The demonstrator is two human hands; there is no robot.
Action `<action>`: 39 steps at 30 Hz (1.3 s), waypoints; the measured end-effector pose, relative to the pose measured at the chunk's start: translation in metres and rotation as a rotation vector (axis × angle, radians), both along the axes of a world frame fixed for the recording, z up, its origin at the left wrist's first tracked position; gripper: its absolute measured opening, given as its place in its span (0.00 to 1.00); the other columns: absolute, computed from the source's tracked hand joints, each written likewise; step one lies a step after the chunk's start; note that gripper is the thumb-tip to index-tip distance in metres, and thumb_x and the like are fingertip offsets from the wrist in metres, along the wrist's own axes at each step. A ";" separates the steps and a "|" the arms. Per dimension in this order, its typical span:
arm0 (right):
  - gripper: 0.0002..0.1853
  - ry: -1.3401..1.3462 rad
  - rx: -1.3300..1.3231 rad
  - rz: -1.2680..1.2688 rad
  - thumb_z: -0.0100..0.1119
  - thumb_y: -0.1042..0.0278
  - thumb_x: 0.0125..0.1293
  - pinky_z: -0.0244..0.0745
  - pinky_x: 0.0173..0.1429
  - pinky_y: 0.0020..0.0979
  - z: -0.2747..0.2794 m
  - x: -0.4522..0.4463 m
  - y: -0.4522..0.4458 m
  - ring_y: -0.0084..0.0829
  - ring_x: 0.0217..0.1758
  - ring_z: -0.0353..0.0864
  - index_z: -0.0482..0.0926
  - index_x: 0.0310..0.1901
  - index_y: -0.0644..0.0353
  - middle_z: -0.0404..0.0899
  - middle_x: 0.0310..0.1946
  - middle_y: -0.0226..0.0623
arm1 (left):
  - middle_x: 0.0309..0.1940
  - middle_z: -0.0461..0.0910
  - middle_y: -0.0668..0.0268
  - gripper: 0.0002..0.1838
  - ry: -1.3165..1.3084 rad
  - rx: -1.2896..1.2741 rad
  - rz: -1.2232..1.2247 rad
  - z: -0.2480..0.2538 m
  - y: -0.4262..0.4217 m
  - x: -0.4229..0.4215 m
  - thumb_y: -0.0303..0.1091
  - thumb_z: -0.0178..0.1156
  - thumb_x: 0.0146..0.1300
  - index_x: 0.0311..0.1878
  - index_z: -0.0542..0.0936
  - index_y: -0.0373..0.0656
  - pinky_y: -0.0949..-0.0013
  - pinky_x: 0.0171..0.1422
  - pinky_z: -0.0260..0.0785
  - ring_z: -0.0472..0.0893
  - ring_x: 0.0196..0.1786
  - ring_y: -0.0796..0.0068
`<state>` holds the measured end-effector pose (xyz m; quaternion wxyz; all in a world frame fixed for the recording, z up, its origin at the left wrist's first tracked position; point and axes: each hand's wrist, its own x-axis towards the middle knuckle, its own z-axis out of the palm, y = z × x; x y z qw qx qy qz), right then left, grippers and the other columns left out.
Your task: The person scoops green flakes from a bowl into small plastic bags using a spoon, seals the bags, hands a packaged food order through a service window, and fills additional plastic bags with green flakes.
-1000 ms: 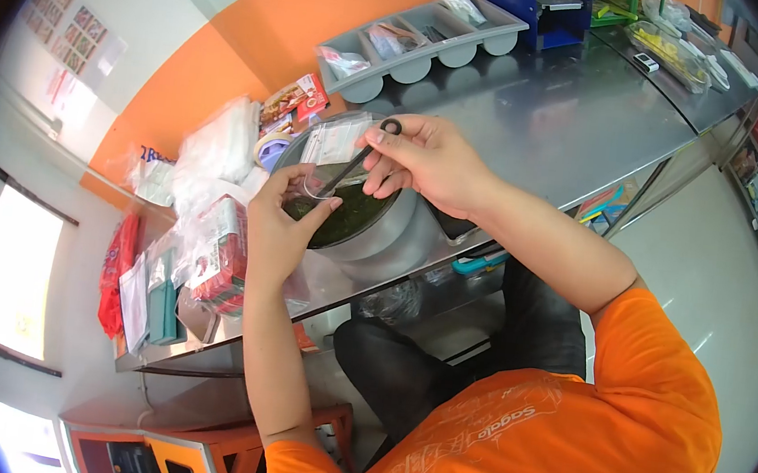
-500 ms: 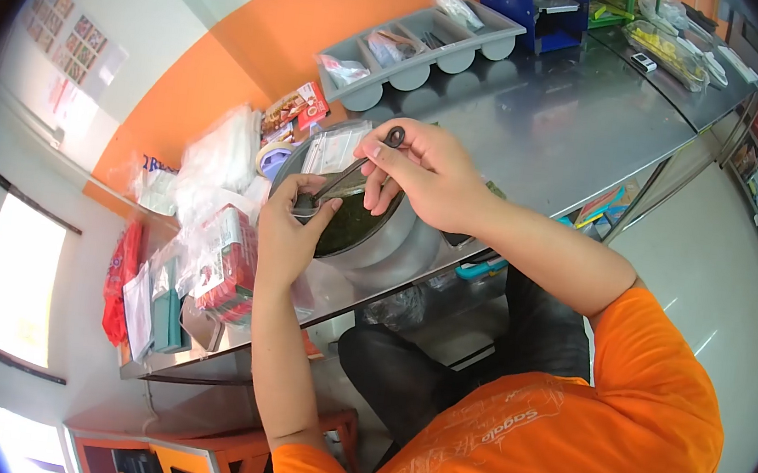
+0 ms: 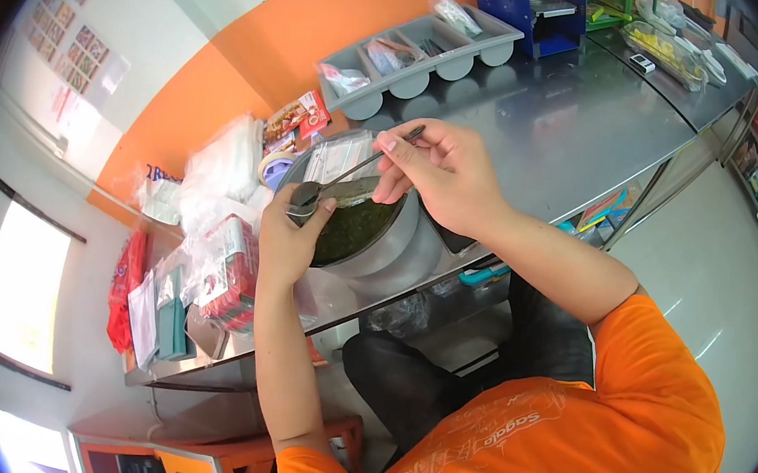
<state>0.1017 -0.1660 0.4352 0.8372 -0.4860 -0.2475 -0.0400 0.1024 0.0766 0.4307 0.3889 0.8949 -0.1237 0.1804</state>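
Observation:
My right hand (image 3: 437, 171) pinches the handle of a long dark spoon (image 3: 359, 165), whose round bowl lies over my left hand. With thumb and fingers my left hand (image 3: 292, 232) holds the rim of a small clear plastic bag (image 3: 347, 192), which stretches toward my right hand. Below both hands stands a large metal pot (image 3: 393, 252) with dark green contents (image 3: 347, 233). A clear container with a printed sheet (image 3: 339, 156) rests at the pot's far side.
A grey divided tray (image 3: 416, 60) stands at the back of the steel table (image 3: 556, 130). Plastic bags (image 3: 225, 160), a red-and-clear pack (image 3: 229, 272) and teal folders (image 3: 174, 321) lie left of the pot. A blue rack (image 3: 531, 17) stands behind.
The spoon has tilted flatter, and its bowl now shows above my left hand. My right hand has shifted slightly right; the plastic between the hands shows more clearly.

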 end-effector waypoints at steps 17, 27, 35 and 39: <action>0.14 -0.009 0.188 -0.193 0.58 0.65 0.77 0.82 0.30 0.30 0.000 0.001 0.007 0.33 0.26 0.86 0.81 0.46 0.71 0.82 0.32 0.40 | 0.37 0.82 0.64 0.13 0.244 -0.476 -0.089 0.001 0.005 0.006 0.29 0.69 0.66 0.48 0.79 0.33 0.71 0.48 0.72 0.81 0.37 0.76; 0.14 0.167 -0.244 -0.139 0.60 0.64 0.75 0.74 0.25 0.25 -0.029 -0.007 0.001 0.24 0.22 0.82 0.81 0.45 0.70 0.82 0.29 0.37 | 0.33 0.72 0.67 0.17 0.065 -1.072 -0.313 -0.006 0.016 -0.029 0.30 0.67 0.69 0.55 0.72 0.39 0.64 0.49 0.71 0.76 0.40 0.69; 0.21 -0.140 -0.617 -0.517 0.66 0.64 0.71 0.70 0.28 0.24 -0.022 -0.034 -0.035 0.21 0.24 0.77 0.76 0.60 0.66 0.77 0.30 0.32 | 0.30 0.72 0.68 0.24 0.083 -0.923 -0.460 -0.036 0.005 -0.077 0.32 0.71 0.65 0.58 0.68 0.42 0.64 0.45 0.70 0.76 0.35 0.71; 0.26 -0.582 -0.608 -0.302 0.70 0.69 0.67 0.70 0.29 0.21 -0.043 -0.081 -0.060 0.20 0.26 0.76 0.73 0.66 0.58 0.74 0.36 0.31 | 0.32 0.74 0.68 0.31 0.216 -0.854 -0.551 -0.052 -0.019 -0.113 0.23 0.72 0.60 0.61 0.65 0.41 0.67 0.46 0.73 0.78 0.35 0.71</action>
